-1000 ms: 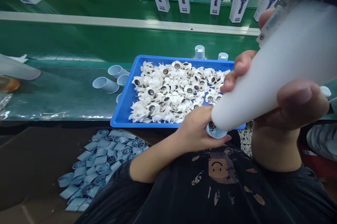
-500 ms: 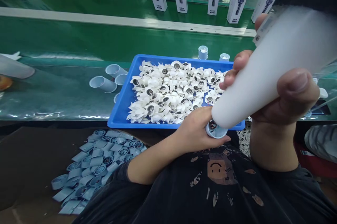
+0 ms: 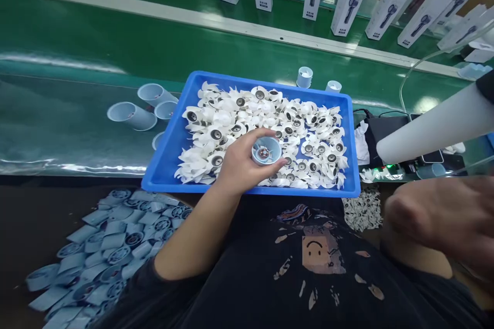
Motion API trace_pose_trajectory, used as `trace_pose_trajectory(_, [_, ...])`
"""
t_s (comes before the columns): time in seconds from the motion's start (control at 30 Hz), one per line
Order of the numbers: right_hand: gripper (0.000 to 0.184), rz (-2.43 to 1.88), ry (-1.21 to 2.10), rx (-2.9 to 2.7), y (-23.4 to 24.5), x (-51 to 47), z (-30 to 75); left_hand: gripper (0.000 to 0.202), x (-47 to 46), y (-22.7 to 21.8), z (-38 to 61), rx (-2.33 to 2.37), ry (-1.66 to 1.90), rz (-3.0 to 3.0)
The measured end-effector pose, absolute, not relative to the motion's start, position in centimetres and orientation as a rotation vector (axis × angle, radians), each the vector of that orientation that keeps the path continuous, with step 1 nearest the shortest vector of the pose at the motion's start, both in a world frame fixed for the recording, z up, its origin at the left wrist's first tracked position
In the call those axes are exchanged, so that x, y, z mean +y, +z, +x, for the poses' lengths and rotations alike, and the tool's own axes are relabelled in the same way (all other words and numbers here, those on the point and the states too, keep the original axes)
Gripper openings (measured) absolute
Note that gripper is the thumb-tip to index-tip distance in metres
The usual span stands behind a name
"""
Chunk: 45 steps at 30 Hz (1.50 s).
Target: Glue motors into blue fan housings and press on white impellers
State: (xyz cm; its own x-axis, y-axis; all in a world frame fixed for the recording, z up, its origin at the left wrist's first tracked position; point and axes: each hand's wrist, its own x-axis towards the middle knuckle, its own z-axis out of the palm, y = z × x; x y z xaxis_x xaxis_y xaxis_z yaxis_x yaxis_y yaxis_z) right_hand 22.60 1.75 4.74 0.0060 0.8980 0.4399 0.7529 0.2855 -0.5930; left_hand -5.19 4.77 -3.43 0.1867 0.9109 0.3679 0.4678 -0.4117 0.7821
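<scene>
One long, glossy green tabletop (image 3: 57, 118) is occupied by a shallow blue rectangular plastic tray (image 3: 165, 169). To the right of the tray, a thick white round-ended cylinder (image 3: 440, 125) is slanted. Near the tray's right front corner, the right hand (image 3: 443, 215) is blurred; whether its fingers are spread or curled cannot be told. Over the tray's middle, the left hand (image 3: 240, 161) is wrapped around a pale blue round plastic cup (image 3: 273, 150), gripped with its mouth upward. Inside the tray, small white plastic fan rotors (image 3: 224, 119) are heaped. Within the cup, a reddish-brown round part (image 3: 264, 152) is seen.
</scene>
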Motion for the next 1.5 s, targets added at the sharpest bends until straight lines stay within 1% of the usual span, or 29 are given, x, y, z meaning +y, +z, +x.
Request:
trace_pose_trajectory(0.07, [0.025,-1.424,0.048,-2.083,3.8,1.5,22.0,0.046,4.7,-3.2,-5.1,1.289,1.125,1.963])
trace_pose_trajectory(0.1, [0.024,-1.421,-0.059,-2.23,3.2,1.7,21.8,0.046,4.7,-3.2,-5.1,1.287,1.115,1.961])
trace_pose_trajectory(0.17, [0.031,-1.547,-0.25,-2.43,1.6,2.2,21.6,0.046,4.8,-3.2,-5.2,1.28,1.101,1.957])
trace_pose_trajectory(0.23, [0.035,-1.733,-0.323,-2.538,0.1,2.7,21.5,0.047,4.8,-3.2,-5.2,1.269,1.093,1.952])
trace_pose_trajectory(0.33, [0.02,-1.75,-0.362,-2.609,-0.8,2.6,21.5,0.05,4.8,-3.3,-5.2,1.266,1.082,1.949])
trace_pose_trajectory(0.43, [0.008,-1.633,-0.26,-2.677,0.0,1.6,21.5,0.051,4.7,-3.4,-5.2,1.274,1.072,1.96])
trace_pose_trajectory(0.47, [0.008,-1.6,-0.174,-2.723,0.4,1.2,21.5,0.051,4.7,-3.4,-5.2,1.275,1.071,1.965])
trace_pose_trajectory(0.57, [0.017,-1.633,0.033,-2.81,1.1,0.7,21.3,0.052,4.8,-3.5,-5.2,1.27,1.058,1.988])
trace_pose_trajectory(0.7, [0.023,-1.798,0.015,-2.764,0.7,1.0,20.9,0.052,4.9,-3.5,-5.2,1.257,1.034,2.019])
trace_pose_trajectory(0.9, [0.028,-1.834,0.017,-2.71,-0.4,0.9,20.3,0.054,4.7,-3.4,-5.2,1.27,1.051,1.947])
trace_pose_trajectory(1.07, [0.029,-1.818,0.057,-2.597,-0.7,0.3,19.8,0.065,4.8,-4.4,-5.1,1.258,1.192,1.812])
trace_pose_trajectory(1.1, [0.029,-1.771,0.13,-2.545,-0.7,0.2,19.7,0.067,4.9,-4.7,-5.1,1.236,1.23,1.811])
trace_pose_trajectory(1.13, [0.028,-1.7,0.275,-2.464,-0.6,0.0,19.5,0.067,5.0,-4.8,-5.0,1.217,1.274,1.828])
trace_pose_trajectory(1.17, [0.026,-1.606,0.488,-2.346,-0.6,-0.1,19.4,0.067,5.1,-4.8,-5.0,1.204,1.318,1.863])
trace_pose_trajectory(1.23, [0.023,-1.394,1.03,-1.968,-0.5,-0.4,19.0,0.061,5.1,-4.6,-5.0,1.196,1.374,1.978])
trace_pose_trajectory(1.3, [0.028,-1.237,1.46,-1.541,-0.4,-0.5,18.6,0.053,4.8,-4.1,-4.9,1.198,1.345,2.111])
trace_pose_trajectory(1.37, [0.038,-1.166,1.659,-1.283,-0.4,-0.6,18.2,0.047,4.1,-3.6,-4.8,1.209,1.218,2.212])
trace_pose_trajectory(1.43, [0.045,-1.134,1.738,-1.184,-0.5,-0.7,18.0,0.046,3.2,-3.1,-4.6,1.196,1.076,2.277])
trace_pose_trajectory(1.5, [0.046,-1.102,1.77,-1.152,-0.5,-0.7,17.8,0.045,2.2,-2.8,-4.3,1.132,0.973,2.338])
